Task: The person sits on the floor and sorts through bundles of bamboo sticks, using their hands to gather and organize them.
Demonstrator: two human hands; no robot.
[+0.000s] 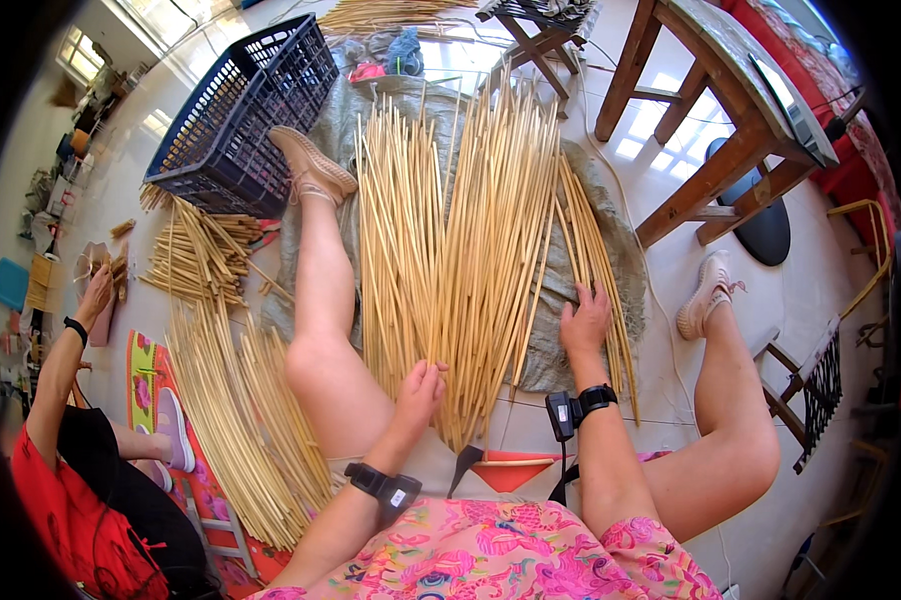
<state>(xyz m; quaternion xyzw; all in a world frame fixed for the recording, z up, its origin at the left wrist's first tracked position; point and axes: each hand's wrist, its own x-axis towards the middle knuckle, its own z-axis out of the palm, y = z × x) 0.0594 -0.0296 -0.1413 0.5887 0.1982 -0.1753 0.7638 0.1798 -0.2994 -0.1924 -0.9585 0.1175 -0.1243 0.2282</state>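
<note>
Our right grip is loose, its fingers spread over the narrow row of sticks on the right rather than closed round it. Our left grip is bent in, fingertips together at the near left part of the big pile of sticks; we cannot tell whether it pinches one or only rests there. That pile lies between our legs, its near ends drawn closer together than its far ends, and the narrow row slants beside it, the two almost meeting at their far parts.

To handle them well, we would do best to keep the right palm light and flat, so the row does not roll, and to work the left fingertips on few sticks at once, since a tight clutch would likely drag neighbours crosswise. Drawing each along its own length should keep the rest parallel.

Underneath is a grey-green cloth. On the left lie long pale sticks and, farther, a heap of short pieces, with a dark blue crate beyond.
</note>
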